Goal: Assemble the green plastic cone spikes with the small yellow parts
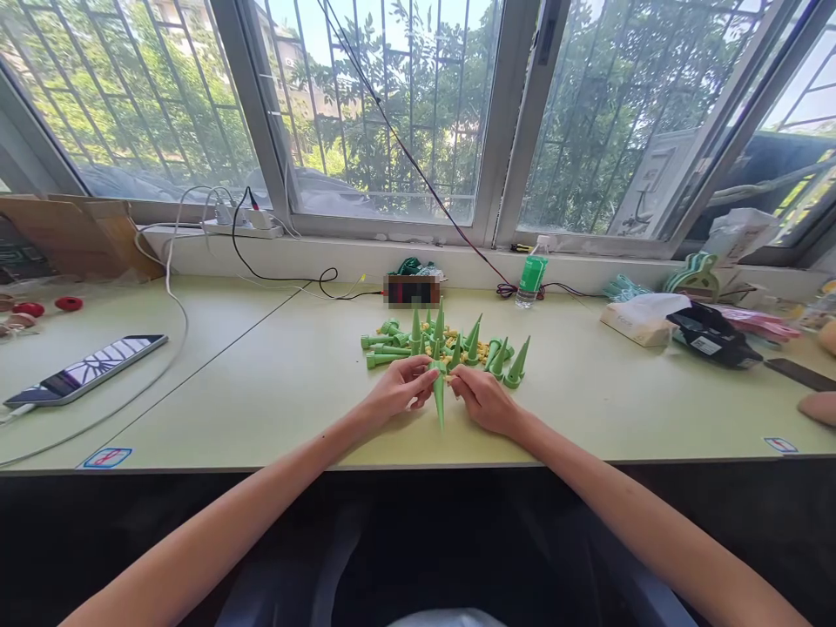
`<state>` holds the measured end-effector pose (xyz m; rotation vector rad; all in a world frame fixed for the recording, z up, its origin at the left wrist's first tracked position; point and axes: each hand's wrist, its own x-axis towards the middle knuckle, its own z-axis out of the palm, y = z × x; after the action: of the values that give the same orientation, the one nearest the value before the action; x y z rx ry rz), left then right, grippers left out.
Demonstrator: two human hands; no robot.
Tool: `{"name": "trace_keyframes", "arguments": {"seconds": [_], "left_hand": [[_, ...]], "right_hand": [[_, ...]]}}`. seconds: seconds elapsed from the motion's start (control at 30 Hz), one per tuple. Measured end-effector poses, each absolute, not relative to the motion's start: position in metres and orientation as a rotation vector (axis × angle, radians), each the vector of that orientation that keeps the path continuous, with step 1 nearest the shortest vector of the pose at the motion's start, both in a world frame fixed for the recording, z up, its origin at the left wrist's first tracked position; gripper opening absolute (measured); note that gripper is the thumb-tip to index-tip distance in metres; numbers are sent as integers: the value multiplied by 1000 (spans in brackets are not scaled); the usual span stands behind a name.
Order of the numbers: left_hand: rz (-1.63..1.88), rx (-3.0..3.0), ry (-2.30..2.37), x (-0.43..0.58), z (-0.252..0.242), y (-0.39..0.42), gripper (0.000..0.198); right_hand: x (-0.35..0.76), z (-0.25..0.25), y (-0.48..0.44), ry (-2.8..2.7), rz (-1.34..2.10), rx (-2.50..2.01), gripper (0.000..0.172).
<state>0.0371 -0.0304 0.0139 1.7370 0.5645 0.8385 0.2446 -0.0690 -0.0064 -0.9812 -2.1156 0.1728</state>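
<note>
My left hand (397, 389) pinches a green plastic plant watering spike (440, 406) by its wide end, and its tip points down toward me. At the spike's right side, my right hand (484, 400) is closed on a small yellow piece (448, 378), mostly covered by the fingers. The yellow piece meets the spike's wide end; whether it sits inside cannot be seen. Just beyond my hands, several more green spikes (515, 364) stand point up, while others (387, 358) lie on their sides. Small yellow pieces (450, 335) are heaped among them.
Behind the heap sits a partly blurred box-like device (411, 293), with a bottle (532, 277) to its right. A phone (88, 370) with a cable lies left. Tissues (637, 320), a black packet (713, 337) and another person's hand (818, 407) are on the right.
</note>
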Motion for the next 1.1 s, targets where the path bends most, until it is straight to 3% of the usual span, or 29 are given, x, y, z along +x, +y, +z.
{"name": "trace_keyframes", "arguments": {"seconds": [0.43,0.57,0.8,1.1], "left_hand": [[957,1878,604,42,2,-27,34],[1021,1941,664,43,4,-29,32],[1038,2004,674,42,5,-30,32],[972,1913,625,44,11,-33,29]], "right_hand": [[244,-9,-67,-2059,351,-1022,37],[240,-2,-69,-1947,578,-1020,46],[239,1,-68,-1613,1396,-881,48],[241,3,-65,-1489,1536,-783,49]]}}
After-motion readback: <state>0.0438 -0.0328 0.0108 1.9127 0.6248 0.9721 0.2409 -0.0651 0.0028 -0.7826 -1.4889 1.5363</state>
